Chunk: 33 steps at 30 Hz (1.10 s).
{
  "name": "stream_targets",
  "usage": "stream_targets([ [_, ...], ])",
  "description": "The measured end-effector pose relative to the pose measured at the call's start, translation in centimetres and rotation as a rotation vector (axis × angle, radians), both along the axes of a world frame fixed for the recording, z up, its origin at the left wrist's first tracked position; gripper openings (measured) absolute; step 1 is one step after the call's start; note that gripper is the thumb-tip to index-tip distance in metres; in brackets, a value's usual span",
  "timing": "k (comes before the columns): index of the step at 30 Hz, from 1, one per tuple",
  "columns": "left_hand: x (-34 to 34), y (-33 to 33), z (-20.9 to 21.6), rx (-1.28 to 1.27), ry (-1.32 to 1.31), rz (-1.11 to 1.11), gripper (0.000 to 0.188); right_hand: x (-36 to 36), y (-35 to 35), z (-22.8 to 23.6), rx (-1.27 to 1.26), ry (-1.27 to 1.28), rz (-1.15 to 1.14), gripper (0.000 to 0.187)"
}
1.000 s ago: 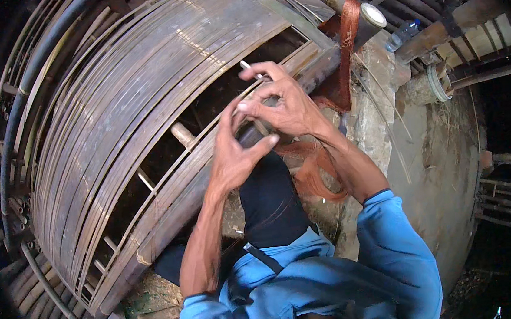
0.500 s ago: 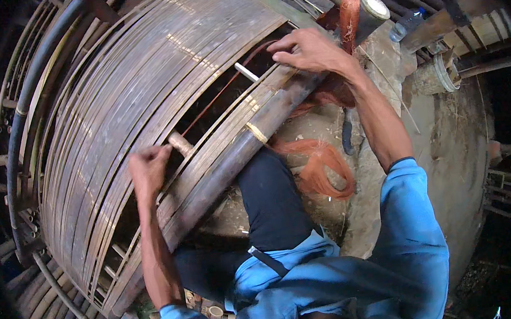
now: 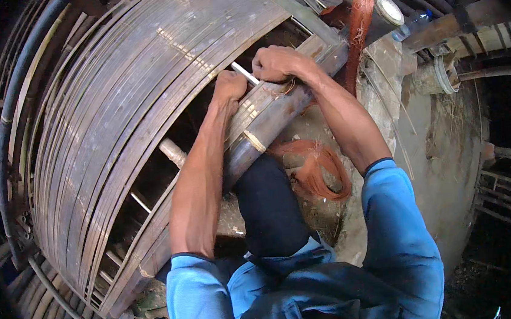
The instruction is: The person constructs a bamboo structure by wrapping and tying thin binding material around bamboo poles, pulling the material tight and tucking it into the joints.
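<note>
A curved panel of long bamboo slats, bound with pale ties, lies in front of me. A dark gap runs between it and the near strip of slats along a thick bamboo pole. My left hand is closed over that gap, its fingertips hidden. Close to its right, my right hand is a fist at the near edge of the gap. Thin reddish fibre strands show under the right hand. A pale rod crosses the gap between the two hands.
A reddish fibre hank hangs over a pole at the upper right. Another loose fibre bundle lies beside my leg. A clear bottle and a whitish bucket stand to the right. A bamboo peg spans the gap near my left forearm.
My left hand has moved up and right, close to my right hand. The right hand has drawn slightly left and closed. The strand stretched along the gap no longer shows there.
</note>
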State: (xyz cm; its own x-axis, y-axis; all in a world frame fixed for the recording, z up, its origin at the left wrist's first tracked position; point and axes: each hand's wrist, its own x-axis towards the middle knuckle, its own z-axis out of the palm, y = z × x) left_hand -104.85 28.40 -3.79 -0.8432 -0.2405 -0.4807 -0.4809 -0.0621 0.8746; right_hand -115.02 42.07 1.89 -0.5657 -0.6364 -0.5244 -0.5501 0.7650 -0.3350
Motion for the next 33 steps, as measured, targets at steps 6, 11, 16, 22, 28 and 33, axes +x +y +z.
stream_targets([
  [6, 4.1, -3.2, 5.0, -0.589, 0.109, -0.28, 0.035, 3.0, 8.8, 1.8, -0.954, 0.236, -0.128, 0.019],
  [11, 8.4, -4.3, 7.9, -0.689, 0.166, -0.274, 0.039, 8.6, 26.5, 5.7, -1.698, -0.152, -0.544, 0.018],
  [16, 10.2, -3.9, 7.3, -0.648, 0.095, -0.254, 0.044, 14.1, 40.4, 17.6, -2.412, -0.526, -0.717, 0.022],
  [22, 11.6, -3.0, 7.7, -0.662, 0.044, -0.181, 0.05, 23.6, 67.5, 26.3, -2.197, 0.279, -1.049, 0.069],
  [28, 12.4, -3.3, 5.5, -0.443, 0.011, -0.193, 0.049, 30.6, 80.8, 27.0, -0.222, 1.059, -1.695, 0.056],
  [33, 11.7, -2.4, 6.8, -0.515, 0.055, -0.206, 0.048, 23.6, 64.9, 2.2, 0.522, 0.097, -0.898, 0.044],
])
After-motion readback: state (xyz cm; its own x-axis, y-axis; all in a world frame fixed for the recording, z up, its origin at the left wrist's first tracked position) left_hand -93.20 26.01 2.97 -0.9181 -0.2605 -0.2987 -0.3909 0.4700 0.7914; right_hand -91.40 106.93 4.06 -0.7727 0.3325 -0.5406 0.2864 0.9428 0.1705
